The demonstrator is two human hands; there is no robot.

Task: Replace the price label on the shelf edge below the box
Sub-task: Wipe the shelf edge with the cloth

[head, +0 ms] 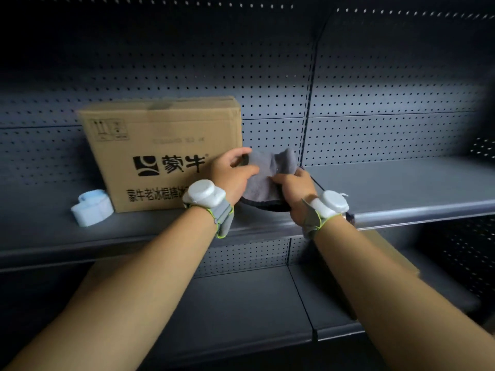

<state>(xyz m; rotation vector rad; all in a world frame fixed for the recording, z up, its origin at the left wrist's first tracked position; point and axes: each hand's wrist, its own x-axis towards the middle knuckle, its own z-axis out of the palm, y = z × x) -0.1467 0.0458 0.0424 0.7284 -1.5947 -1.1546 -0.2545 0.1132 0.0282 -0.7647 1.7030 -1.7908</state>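
While the brown cardboard box [163, 153] with black printing stands closed on the dark grey metal shelf [401, 188], both hands bunch a grey fleecy cloth [267, 172] just right of it: left hand [234, 172] and right hand [296, 187] each grasp it. Left of the box lies a pale blue label roll [91, 208]. Any price label on the shelf edge [134, 243] below the box is too blurred to make out.

We see a matt brown cardboard box [163, 153], a soft fuzzy grey cloth [267, 172], a smooth pale label roll [91, 210], matt dark perforated metal shelf [401, 188], white smooth plastic wrist units [203, 194].
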